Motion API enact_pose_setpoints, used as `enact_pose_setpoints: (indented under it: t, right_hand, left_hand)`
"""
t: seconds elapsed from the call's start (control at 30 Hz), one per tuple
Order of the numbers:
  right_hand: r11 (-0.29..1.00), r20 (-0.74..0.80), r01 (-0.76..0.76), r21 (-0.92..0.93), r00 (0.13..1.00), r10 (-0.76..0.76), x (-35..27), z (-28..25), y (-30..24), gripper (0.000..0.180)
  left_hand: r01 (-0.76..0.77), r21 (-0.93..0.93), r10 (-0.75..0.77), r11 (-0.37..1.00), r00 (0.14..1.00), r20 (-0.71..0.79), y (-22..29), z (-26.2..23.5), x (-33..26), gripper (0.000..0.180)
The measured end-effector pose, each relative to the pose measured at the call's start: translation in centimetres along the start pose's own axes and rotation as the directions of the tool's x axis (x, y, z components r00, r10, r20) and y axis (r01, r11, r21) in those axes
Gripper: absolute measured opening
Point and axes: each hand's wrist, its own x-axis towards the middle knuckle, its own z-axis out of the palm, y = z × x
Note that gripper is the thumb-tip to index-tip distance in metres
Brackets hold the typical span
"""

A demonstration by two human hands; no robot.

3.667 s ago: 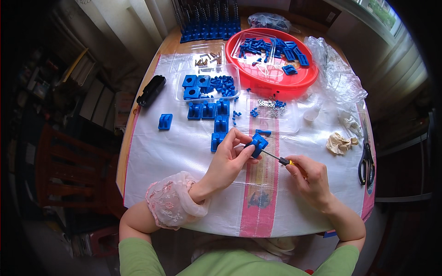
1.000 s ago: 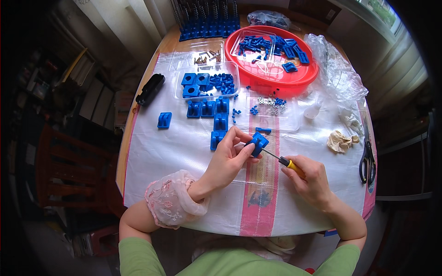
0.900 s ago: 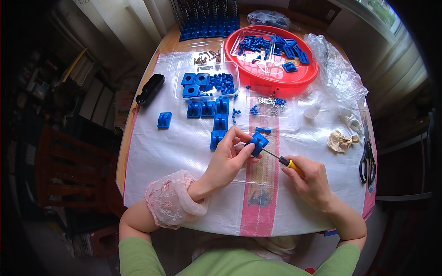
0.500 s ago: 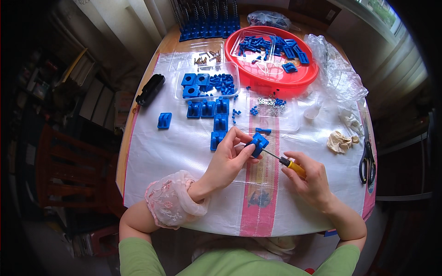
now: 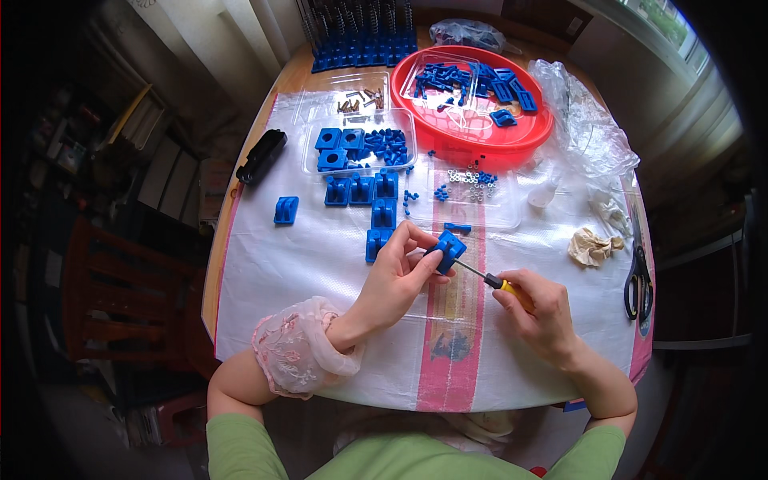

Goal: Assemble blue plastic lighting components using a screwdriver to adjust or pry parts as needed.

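Between the thumb and fingers of my left hand (image 5: 400, 268) is a blue plastic bracket (image 5: 450, 246), tilted above the table. My right hand (image 5: 540, 308) is closed around the yellow and black handle of a screwdriver (image 5: 512, 291). Its thin metal shaft reaches the bracket's right side; the tip's exact seat is too small to make out. Just beyond the bracket lies a small blue stick-shaped part (image 5: 458, 228). Similar blue brackets (image 5: 384, 213) stand in a cluster beyond my left hand, and a single one (image 5: 286, 210) sits farther left.
Clear plastic trays hold blue parts (image 5: 386, 146), brass-coloured pins (image 5: 364, 101) and small white nuts (image 5: 472, 182). A red basin (image 5: 528, 136) with blue pieces stands at the back right. Black scissors (image 5: 638, 284) and crumpled paper (image 5: 594, 246) lie right; a black case (image 5: 262, 156) lies left.
My right-hand fingers have shifted slightly on the screwdriver handle, and the handle has turned a little. The bracket and my left hand stay in place.
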Motion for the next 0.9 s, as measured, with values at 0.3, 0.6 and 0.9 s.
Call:
enact_pose_setpoints:
  t: [0.3, 0.6, 0.9]
  right_hand:
    - [0.998, 0.048, -0.04, -0.043, 0.998, 0.042, 0.2, -0.3, -0.4, 0.014]
    - [0.999, 0.062, -0.034, 0.024, 0.998, 0.032, 0.2, -0.3, -0.4, 0.018]
    - [0.998, 0.034, -0.04, 0.057, 0.999, 0.038, 0.1, -0.1, -0.4, 0.022]
  left_hand:
    - [-0.001, 0.008, 0.001, 1.0, 1.0, 0.002, 0.1, 0.0, 0.0, 0.014]
    - [-0.002, 0.014, 0.002, 1.0, 1.0, 0.01, 0.1, 0.0, -0.1, 0.015]
    - [0.009, 0.007, -0.009, 1.0, 1.0, 0.013, 0.2, 0.1, -0.1, 0.016]
